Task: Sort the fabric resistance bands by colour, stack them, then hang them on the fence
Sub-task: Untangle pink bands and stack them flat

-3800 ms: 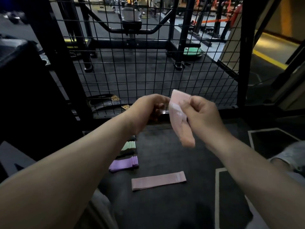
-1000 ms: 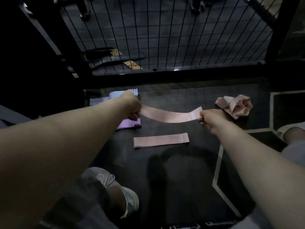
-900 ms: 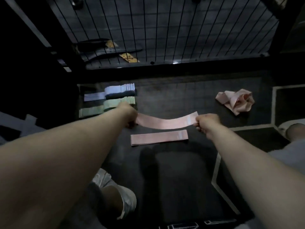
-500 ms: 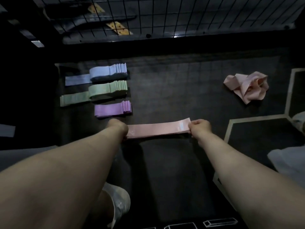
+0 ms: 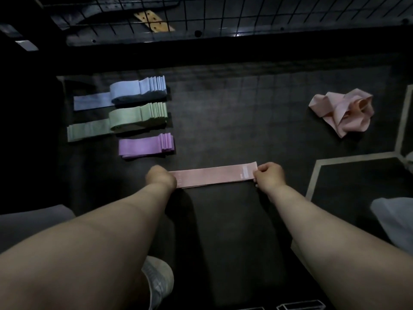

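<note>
Head view. Left hand (image 5: 161, 177) is curled knuckles-up over the left end of the pink band (image 5: 214, 176) and grips it, fingertips hidden under the hand. Right hand (image 5: 269, 175) is curled too, pinching the right end just beside a small pale printed label. The pink band is a flat woven fabric strip, long and rectangular, pulled straight between the two hands and lying low on the floor mat (image 5: 234, 104). A thin lower pink edge (image 5: 194, 186) shows along its near side; can't tell if that is a separate band or a fold.

The floor mat is dark, matte and rubbery-looking, with a faint grid pattern. On the left side of it sit three sorted piles, well apart from the hands. The blue stack (image 5: 138, 89) is farthest, with layered ends fanned at the right and one strip sticking out left. The green stack (image 5: 137, 115) is just below it, with the same stepped ends and one longer strip out left. The purple stack (image 5: 146, 145) is nearest the left hand, shorter and neat, with ribbed fabric. On the far right the crumpled pink heap (image 5: 344, 113) lies loose, folded and twisted, unsorted.

The fence (image 5: 223, 10) runs across the top, thin black wire in square mesh over a dark base rail. A tan strip (image 5: 154, 21) with punched holes lies behind it. A pale line (image 5: 348, 157) is painted angular on the floor at right. A white mesh shoe (image 5: 158, 280) shows at bottom centre and grey cloth (image 5: 395, 220) at the right edge.
</note>
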A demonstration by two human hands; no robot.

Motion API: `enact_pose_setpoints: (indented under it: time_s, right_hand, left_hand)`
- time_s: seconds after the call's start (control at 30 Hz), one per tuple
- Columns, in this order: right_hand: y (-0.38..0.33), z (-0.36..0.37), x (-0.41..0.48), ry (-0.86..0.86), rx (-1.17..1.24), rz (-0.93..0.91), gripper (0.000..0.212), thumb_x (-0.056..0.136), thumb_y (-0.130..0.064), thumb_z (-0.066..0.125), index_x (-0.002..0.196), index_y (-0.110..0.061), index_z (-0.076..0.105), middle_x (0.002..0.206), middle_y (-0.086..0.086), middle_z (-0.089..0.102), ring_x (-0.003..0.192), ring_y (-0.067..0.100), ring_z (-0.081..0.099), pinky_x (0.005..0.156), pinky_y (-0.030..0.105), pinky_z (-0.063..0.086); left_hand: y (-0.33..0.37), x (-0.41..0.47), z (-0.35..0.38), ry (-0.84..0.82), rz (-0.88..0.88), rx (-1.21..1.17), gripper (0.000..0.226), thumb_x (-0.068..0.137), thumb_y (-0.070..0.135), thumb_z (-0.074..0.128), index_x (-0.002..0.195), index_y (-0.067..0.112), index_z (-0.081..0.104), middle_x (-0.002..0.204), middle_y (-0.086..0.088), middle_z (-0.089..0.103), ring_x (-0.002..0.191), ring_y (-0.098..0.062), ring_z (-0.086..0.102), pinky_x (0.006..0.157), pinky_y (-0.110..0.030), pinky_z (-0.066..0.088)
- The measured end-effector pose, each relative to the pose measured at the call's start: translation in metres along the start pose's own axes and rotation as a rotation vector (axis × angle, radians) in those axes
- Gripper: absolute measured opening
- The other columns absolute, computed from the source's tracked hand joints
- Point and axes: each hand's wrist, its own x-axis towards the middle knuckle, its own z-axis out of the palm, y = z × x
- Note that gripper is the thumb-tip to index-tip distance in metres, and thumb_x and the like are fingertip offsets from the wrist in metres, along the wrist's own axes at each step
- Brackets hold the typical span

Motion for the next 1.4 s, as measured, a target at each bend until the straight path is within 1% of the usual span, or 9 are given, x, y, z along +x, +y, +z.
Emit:
enact_pose_setpoints:
  time_s: [0.13, 0.23, 0.33, 0.43, 0.57, 0.73, 0.87, 1.03, 1.4]
  right_hand:
    - [-0.007, -0.004, -0.008, -0.002, -0.148, -0.029, 0.006, 0.088, -0.018, 0.066, 0.092, -0.016, 0.062, 0.103, 0.009, 0.068, 0.095, 0.030, 0.067, 0.088, 0.035, 0.054]
    - [-0.008, -0.008, -0.011, 0.089, -0.358, -0.167, 0.037, 0.087, -0.023, 0.071, 0.117, -0.009, 0.054, 0.124, 0.011, 0.047, 0.108, 0.031, 0.057, 0.091, 0.034, 0.048]
    - [-0.011, -0.009, -0.010, 0.037, -0.703, -0.514, 0.055, 0.083, -0.025, 0.072, 0.132, -0.015, 0.047, 0.136, 0.009, 0.037, 0.121, 0.031, 0.045, 0.102, 0.040, 0.042]
    - [-0.016, -0.009, 0.001, -0.129, -1.010, -0.677, 0.071, 0.082, -0.018, 0.071, 0.145, -0.022, 0.037, 0.146, 0.004, 0.031, 0.132, 0.028, 0.034, 0.108, 0.037, 0.032]
    - [-0.018, -0.009, 0.009, -0.163, -1.083, -0.740, 0.056, 0.085, -0.007, 0.062, 0.136, -0.021, 0.044, 0.139, 0.006, 0.035, 0.128, 0.029, 0.038, 0.106, 0.037, 0.034]
    - [-0.014, -0.011, 0.013, -0.164, -1.060, -0.821, 0.043, 0.089, -0.012, 0.057, 0.131, -0.022, 0.049, 0.132, 0.005, 0.041, 0.122, 0.027, 0.041, 0.101, 0.036, 0.036]
    - [-0.008, -0.017, 0.008, -0.152, -0.872, -0.645, 0.076, 0.079, -0.039, 0.075, 0.143, -0.022, 0.038, 0.139, 0.007, 0.034, 0.128, 0.030, 0.037, 0.108, 0.039, 0.033]
    - [-0.005, -0.016, 0.011, -0.014, -0.211, -0.186, 0.028, 0.090, -0.035, 0.064, 0.104, -0.012, 0.055, 0.115, 0.010, 0.059, 0.098, 0.023, 0.056, 0.082, 0.028, 0.041]
    - [-0.002, -0.008, 0.007, 0.018, -0.231, -0.123, 0.006, 0.091, -0.019, 0.065, 0.091, -0.013, 0.064, 0.088, 0.002, 0.061, 0.091, 0.022, 0.060, 0.081, 0.029, 0.045]
  left_hand:
    - [0.001, 0.001, 0.004, 0.019, -0.030, 0.039, 0.032, 0.093, 0.009, 0.058, 0.123, 0.001, 0.057, 0.129, -0.019, 0.058, 0.119, -0.036, 0.057, 0.100, -0.038, 0.044]
    - [0.002, -0.001, 0.008, 0.114, 0.005, 0.208, 0.049, 0.090, 0.017, 0.060, 0.136, 0.009, 0.043, 0.140, -0.016, 0.045, 0.129, -0.035, 0.046, 0.106, -0.042, 0.035]
    - [-0.001, -0.004, 0.013, 0.202, 0.274, 0.536, 0.050, 0.091, 0.022, 0.055, 0.138, 0.017, 0.039, 0.142, -0.012, 0.036, 0.130, -0.032, 0.038, 0.103, -0.043, 0.033]
    - [-0.006, -0.003, 0.020, 0.108, 0.476, 0.705, 0.054, 0.087, 0.020, 0.059, 0.137, 0.020, 0.040, 0.143, -0.009, 0.034, 0.131, -0.032, 0.035, 0.102, -0.046, 0.034]
    - [-0.009, -0.002, 0.024, 0.084, 0.492, 0.736, 0.050, 0.089, 0.017, 0.058, 0.136, 0.022, 0.042, 0.141, -0.008, 0.038, 0.131, -0.030, 0.038, 0.102, -0.046, 0.035]
    - [-0.008, 0.003, 0.020, 0.060, 0.456, 0.729, 0.049, 0.088, 0.020, 0.062, 0.134, 0.022, 0.044, 0.137, -0.009, 0.041, 0.128, -0.031, 0.043, 0.099, -0.046, 0.038]
    - [-0.009, 0.003, 0.019, 0.040, 0.358, 0.615, 0.059, 0.083, 0.024, 0.067, 0.136, 0.022, 0.041, 0.137, -0.010, 0.038, 0.127, -0.031, 0.042, 0.099, -0.047, 0.038]
    - [-0.008, 0.004, 0.020, 0.139, -0.128, -0.022, 0.056, 0.086, 0.027, 0.063, 0.136, 0.012, 0.044, 0.143, -0.015, 0.038, 0.131, -0.036, 0.041, 0.109, -0.046, 0.035]
    - [-0.024, 0.028, 0.034, 0.120, -0.243, -0.328, 0.028, 0.081, 0.006, 0.063, 0.108, 0.008, 0.072, 0.110, -0.017, 0.069, 0.102, -0.037, 0.066, 0.093, -0.042, 0.054]
